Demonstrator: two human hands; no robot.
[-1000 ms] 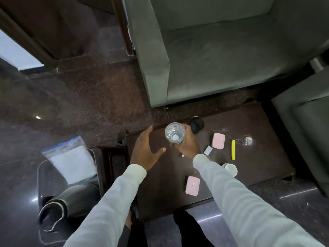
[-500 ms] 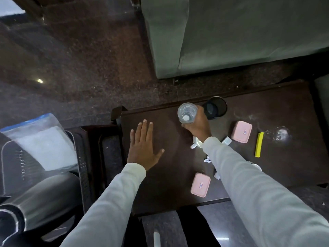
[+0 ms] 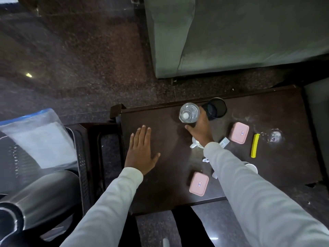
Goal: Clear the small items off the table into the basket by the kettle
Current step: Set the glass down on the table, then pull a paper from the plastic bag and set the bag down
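The right hand (image 3: 199, 129) is closing its grip around the clear bottle (image 3: 189, 113) standing at the desk (image 3: 169, 175) far edge, seemingly to move it aside, while the left hand (image 3: 142, 150) is lying flat and open, bracing

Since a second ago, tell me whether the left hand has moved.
Yes. The left hand has dropped flat onto the table, further from the water bottle.

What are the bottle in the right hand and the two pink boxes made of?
The bottle in the right hand looks like clear plastic: see-through, glossy, with a white cap. The pink boxes seem matte plastic, with rounded moulded corners and a raised rim.
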